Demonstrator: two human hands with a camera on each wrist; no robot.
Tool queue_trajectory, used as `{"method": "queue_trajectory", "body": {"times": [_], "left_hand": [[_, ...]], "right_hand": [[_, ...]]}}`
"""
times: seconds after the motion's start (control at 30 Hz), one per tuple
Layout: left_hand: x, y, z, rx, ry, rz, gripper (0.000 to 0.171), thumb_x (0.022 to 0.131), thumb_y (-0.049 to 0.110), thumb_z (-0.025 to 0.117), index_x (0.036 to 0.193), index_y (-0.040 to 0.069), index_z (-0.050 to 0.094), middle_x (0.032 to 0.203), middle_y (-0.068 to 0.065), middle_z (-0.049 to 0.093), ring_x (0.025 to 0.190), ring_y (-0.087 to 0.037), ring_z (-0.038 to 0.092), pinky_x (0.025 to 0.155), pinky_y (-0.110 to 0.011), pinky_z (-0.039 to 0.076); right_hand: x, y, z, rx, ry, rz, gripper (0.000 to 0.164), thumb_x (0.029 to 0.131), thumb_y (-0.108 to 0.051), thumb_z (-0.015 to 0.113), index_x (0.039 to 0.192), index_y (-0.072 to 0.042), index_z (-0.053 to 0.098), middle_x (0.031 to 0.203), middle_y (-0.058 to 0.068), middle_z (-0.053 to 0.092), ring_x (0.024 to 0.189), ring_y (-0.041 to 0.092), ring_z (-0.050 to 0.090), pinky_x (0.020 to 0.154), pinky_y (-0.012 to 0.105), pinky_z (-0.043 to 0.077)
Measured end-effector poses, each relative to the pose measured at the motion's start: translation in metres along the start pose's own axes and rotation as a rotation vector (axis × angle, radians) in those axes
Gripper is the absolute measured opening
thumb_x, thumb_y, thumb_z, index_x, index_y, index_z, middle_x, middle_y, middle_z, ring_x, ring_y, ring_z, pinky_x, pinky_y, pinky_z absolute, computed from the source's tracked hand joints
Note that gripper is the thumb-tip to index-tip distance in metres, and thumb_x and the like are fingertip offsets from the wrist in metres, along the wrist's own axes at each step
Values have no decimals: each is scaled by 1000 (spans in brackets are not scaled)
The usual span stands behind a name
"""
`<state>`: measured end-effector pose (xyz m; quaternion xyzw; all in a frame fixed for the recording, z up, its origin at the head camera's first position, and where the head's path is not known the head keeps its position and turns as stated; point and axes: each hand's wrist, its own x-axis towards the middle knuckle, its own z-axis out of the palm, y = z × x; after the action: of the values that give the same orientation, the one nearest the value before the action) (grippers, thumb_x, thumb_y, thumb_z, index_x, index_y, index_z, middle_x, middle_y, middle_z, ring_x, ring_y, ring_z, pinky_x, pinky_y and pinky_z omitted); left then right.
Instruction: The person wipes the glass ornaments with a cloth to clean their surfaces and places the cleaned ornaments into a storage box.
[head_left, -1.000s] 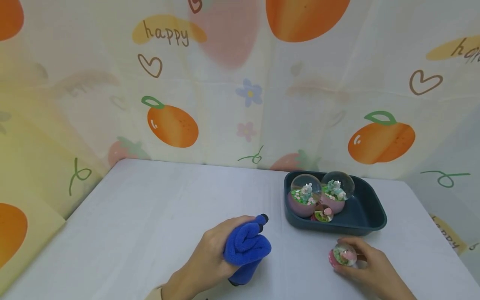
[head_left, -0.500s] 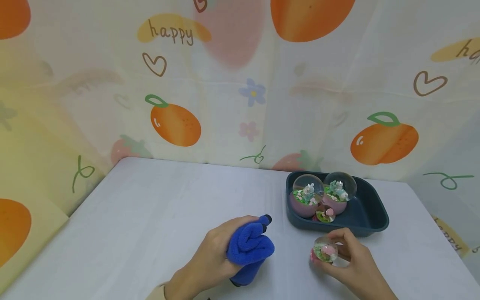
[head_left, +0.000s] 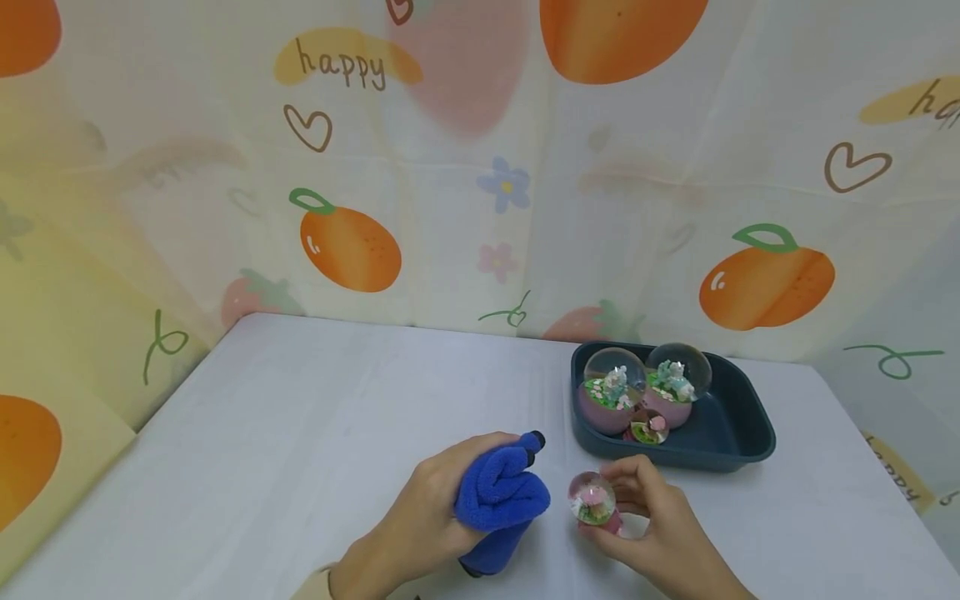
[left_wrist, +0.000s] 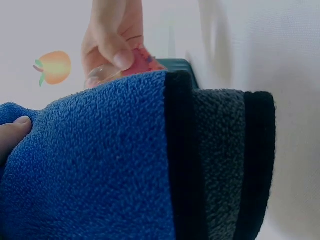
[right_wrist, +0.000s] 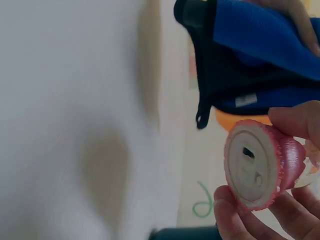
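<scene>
My left hand (head_left: 431, 492) grips a folded blue towel (head_left: 501, 498) with dark edging; in the left wrist view the towel (left_wrist: 100, 155) hides most of that hand. Just right of it, my right hand (head_left: 660, 521) pinches a small snow globe (head_left: 592, 500) with a pink base between thumb and fingers. The globe tilts, its dome toward the towel and a small gap between them. In the right wrist view the underside of the snow globe (right_wrist: 252, 165) shows a white disc with a dark slot. Both hands are held above the white table.
A dark teal tray (head_left: 731, 417) stands behind the right hand. At its left side sit two larger snow globes with purple bases (head_left: 611, 396) and a small one (head_left: 648, 427). A fruit-print cloth (head_left: 442, 208) hangs behind the white table (head_left: 315, 400).
My right hand has carried the small snow globe leftward, close to the towel, and turned it so its pink base now points right. The left hand stays nearly still with the towel.
</scene>
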<state>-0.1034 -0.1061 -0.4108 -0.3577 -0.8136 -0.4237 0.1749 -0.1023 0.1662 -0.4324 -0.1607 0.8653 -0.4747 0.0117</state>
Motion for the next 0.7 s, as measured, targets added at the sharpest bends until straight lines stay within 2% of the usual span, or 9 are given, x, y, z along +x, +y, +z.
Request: {"method": "queue_trajectory", "body": {"times": [0.1,0.2,0.3,0.43,0.57,0.7], "left_hand": [[-1,-1,1,-6,-9,1,64,79,10,81,137,13,52,125,-1,67,112,-14,67,96,-36,55],[-1,-1,2,-55,-30,-9,63,82,12,81,137,13,51,125,-3,67,110,-15,67,95,-36,55],[-1,-1,4,-135,-81,-24,62,84,15,80,138,13,49,127,-4,66,110,-15,67,95,-35,55],[-1,0,6,-214,-167,-51,62,84,20,80,138,15,49,128,-3,66,109,-12,66,94,-33,55],[-2,3,7,-246,-227,-97,63,85,27,80,139,20,48,129,2,65,111,-9,65,96,-32,54],[-2,4,10,-278,-262,-131,65,84,32,80,140,24,47,132,6,62,115,-8,63,99,-32,52]], "right_hand": [[1,-4,4,2,-19,-55,55,78,-21,85,120,-9,53,116,6,68,96,1,65,81,26,59],[0,-7,9,-5,-26,-169,52,82,-20,82,126,-12,55,117,4,68,99,1,63,80,25,59],[-3,-10,15,-7,-2,-313,53,83,-16,81,129,-13,57,116,3,66,100,2,62,78,23,59],[-6,-11,20,32,45,-446,56,78,-4,82,127,-10,56,114,6,65,103,1,62,79,20,58],[-7,-9,22,74,68,-524,57,73,6,82,121,-6,55,114,11,66,108,1,62,83,17,55],[-6,-5,23,82,57,-570,55,71,9,82,117,-5,56,114,13,66,109,2,62,85,15,54]]}}
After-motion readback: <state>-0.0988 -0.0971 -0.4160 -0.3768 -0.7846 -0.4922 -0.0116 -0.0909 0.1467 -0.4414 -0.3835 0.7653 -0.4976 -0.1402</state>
